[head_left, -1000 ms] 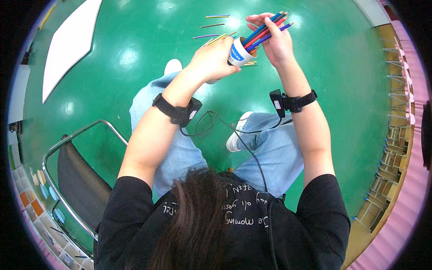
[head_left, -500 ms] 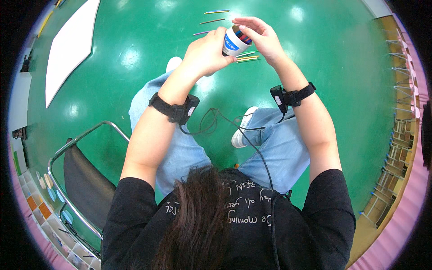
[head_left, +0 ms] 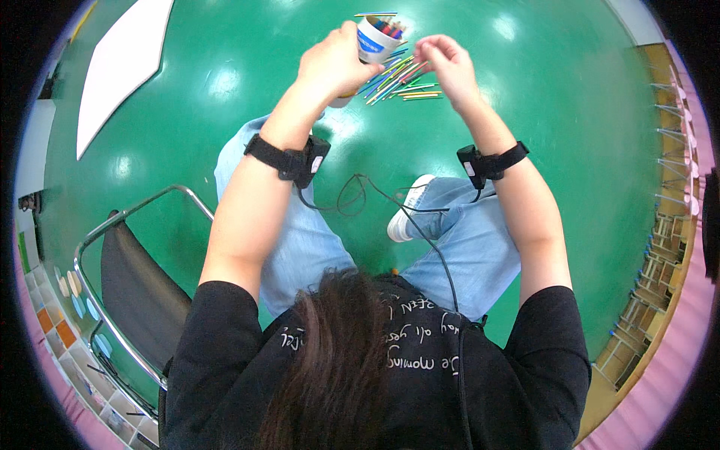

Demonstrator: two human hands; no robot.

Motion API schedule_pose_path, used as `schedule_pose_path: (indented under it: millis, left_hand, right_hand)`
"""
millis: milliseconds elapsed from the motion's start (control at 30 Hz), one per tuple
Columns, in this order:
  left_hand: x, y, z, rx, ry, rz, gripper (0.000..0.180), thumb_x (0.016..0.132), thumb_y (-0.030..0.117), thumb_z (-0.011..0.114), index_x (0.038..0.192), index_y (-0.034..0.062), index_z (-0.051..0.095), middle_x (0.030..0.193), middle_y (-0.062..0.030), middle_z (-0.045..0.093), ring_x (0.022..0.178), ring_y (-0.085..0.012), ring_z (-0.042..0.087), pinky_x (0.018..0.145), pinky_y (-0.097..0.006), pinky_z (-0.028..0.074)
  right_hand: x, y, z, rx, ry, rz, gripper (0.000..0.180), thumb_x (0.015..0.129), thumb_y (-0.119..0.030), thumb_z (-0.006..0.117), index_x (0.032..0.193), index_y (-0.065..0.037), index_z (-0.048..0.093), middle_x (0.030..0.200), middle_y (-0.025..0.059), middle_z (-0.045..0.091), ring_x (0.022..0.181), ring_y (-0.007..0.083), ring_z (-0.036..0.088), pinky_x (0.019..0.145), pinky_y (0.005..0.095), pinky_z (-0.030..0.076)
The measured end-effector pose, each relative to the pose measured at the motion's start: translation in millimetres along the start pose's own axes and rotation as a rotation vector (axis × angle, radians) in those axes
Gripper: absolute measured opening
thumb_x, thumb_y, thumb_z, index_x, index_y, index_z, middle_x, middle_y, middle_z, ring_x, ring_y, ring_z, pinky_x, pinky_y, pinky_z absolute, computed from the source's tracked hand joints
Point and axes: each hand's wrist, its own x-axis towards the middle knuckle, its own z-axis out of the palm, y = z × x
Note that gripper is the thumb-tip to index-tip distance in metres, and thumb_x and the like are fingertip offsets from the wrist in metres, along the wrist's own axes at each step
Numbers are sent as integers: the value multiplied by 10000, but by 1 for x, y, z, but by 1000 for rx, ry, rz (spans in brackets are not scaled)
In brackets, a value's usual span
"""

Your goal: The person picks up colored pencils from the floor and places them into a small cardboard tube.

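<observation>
My left hand [head_left: 328, 66] is wrapped round a white tubular cup [head_left: 379, 45] with a blue label. The cup leans to the right, and several coloured pencils [head_left: 388, 28] show in its mouth. Apart from the cup, on its right, is my right hand [head_left: 452, 69], with fingers curled in toward the thumb. Whether anything is between those fingertips I cannot make out. Beneath and between the hands, a loose pile of coloured pencils [head_left: 390, 79] lies on the green floor, blue, yellow, green and red among them.
I sit with knees apart over the green floor [head_left: 570, 142]. A black cable [head_left: 424, 240] hangs from the wrist straps across my lap. A black chair with a metal frame [head_left: 142, 277] stands at left, a white board [head_left: 124, 67] beyond it. Small chairs [head_left: 660, 240] line the right side.
My right hand has drawn away from the cup's mouth. The cup, in my left hand, has moved a little up and left, so more of the pencil pile shows on the floor.
</observation>
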Motion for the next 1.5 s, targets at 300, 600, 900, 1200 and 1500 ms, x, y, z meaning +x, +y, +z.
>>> schedule_pose_path:
  millis: [300,600,900,1200,1500]
  left_hand:
    - [-14,-64,-22,-8,120,-148,615,687,429,742,1069,6,510,1024,-207,636,953,-334,638,796,-407,514]
    - [-45,-77,-52,-221,109,-255,469,701,294,698,1007,5,493,974,-231,618,929,-395,606,778,-455,493]
    - [-22,-60,-46,-209,103,-224,496,680,307,699,1011,-3,499,953,-219,634,897,-376,626,775,-429,505]
    - [19,-35,-48,-494,105,-71,523,664,273,727,1003,-43,484,920,-240,625,884,-369,629,777,-405,498]
    - [87,-61,17,-250,30,-143,625,687,328,768,1142,9,481,1046,-184,616,977,-319,618,837,-383,494]
  right_hand:
    - [-148,99,141,-343,-1313,356,196,811,-178,578,904,-27,660,817,114,674,769,230,635,731,374,496]
    - [-296,199,210,-587,-1933,836,322,849,-239,545,1092,-37,609,1016,57,650,851,207,597,640,383,493]
    - [-351,297,221,-390,-2428,803,429,856,-329,600,1196,-73,540,1208,78,560,1024,220,538,777,423,487]
    - [-315,220,212,-349,-2197,1280,582,902,-423,484,1379,-110,368,1397,116,410,1252,278,415,986,503,372]
    - [-287,223,195,-51,-2364,1206,625,918,-445,420,1423,-107,272,1454,121,304,1299,278,362,1024,463,345]
